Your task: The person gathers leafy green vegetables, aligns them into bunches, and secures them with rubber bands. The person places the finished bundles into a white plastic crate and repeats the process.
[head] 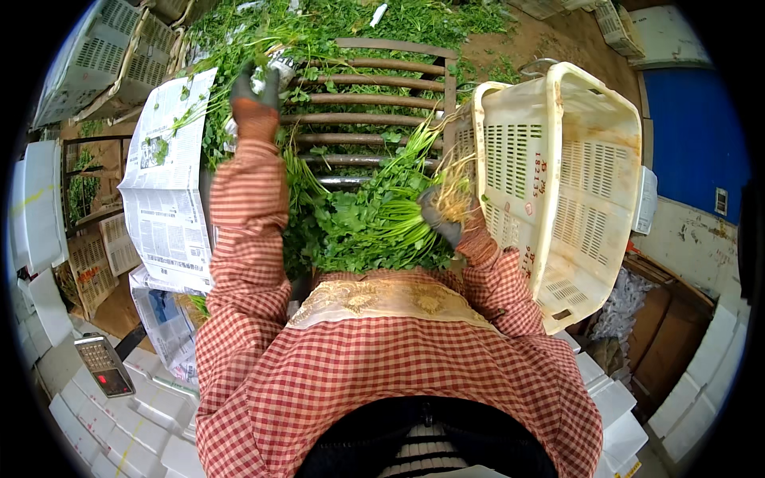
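Observation:
My right hand [445, 216], in a dark glove, is closed round the root end of a bunch of leafy green herbs [397, 224], its pale roots [454, 194] standing out above the fingers. The leaves spread to the left over the near end of a metal slatted rack [370, 119]. My left hand [257, 86], gloved too and a little blurred, reaches to the rack's far left corner. It is beside a crumpled printed wrapping [278, 69] and loose herb stems; whether it grips them I cannot tell. More herbs lie beneath my left forearm.
Newspaper sheets [173, 179] with leaf scraps lie left of the rack. A large cream plastic crate [556, 179] stands tilted close at the right. Loose greens [418, 18] cover the ground beyond. A scale display [104, 364] and white foam boxes [143, 412] are at the lower left.

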Action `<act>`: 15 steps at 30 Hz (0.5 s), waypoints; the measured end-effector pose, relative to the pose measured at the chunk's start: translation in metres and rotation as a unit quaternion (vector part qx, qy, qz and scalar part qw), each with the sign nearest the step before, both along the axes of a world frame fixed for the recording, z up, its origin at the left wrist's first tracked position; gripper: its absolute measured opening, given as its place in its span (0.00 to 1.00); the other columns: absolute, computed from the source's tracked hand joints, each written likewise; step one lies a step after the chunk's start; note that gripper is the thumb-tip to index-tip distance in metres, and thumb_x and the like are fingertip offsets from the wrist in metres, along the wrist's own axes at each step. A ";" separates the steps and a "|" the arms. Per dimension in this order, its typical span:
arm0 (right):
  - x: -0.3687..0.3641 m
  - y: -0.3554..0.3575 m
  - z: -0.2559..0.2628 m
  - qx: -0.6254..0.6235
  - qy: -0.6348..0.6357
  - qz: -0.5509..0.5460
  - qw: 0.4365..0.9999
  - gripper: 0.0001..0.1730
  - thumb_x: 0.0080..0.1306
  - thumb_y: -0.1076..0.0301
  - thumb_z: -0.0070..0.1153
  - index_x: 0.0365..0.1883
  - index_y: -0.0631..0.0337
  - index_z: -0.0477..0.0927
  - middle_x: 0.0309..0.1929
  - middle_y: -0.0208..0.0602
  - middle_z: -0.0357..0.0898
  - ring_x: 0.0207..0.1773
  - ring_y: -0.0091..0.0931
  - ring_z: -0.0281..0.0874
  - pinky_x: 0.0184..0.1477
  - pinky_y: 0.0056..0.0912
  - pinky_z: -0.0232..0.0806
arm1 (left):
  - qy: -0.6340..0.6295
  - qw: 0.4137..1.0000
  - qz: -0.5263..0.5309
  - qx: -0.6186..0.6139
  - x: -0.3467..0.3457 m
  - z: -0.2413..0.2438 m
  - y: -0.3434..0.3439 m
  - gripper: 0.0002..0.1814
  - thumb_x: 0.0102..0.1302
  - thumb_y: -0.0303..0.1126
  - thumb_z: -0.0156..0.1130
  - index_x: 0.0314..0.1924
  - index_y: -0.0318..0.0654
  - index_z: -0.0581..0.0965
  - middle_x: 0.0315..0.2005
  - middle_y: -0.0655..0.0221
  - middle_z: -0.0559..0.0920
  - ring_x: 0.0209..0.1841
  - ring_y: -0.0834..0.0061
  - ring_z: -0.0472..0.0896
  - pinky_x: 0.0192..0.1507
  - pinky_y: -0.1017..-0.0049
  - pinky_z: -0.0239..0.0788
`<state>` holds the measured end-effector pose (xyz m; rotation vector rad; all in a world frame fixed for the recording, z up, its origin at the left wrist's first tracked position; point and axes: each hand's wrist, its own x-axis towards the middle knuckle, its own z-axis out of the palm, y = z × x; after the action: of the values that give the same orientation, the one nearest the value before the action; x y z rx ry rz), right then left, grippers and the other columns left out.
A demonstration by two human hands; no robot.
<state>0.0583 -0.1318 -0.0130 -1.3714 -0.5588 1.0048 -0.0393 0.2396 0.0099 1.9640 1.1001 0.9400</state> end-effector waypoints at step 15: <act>0.002 -0.008 -0.043 0.121 0.304 0.077 0.942 0.10 0.64 0.71 0.53 0.43 0.62 0.76 0.35 0.36 0.77 0.35 0.29 0.77 0.38 0.30 0.71 | 0.260 0.698 -0.436 -0.506 0.076 -0.052 -0.200 0.44 0.66 0.66 0.38 0.66 0.34 0.61 0.67 0.44 0.56 0.67 0.51 0.60 0.64 0.58 0.58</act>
<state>0.0601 -0.1393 -0.0561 -0.7466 -0.3078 1.3654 0.0370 0.0391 -0.0420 1.4250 0.5373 -0.6935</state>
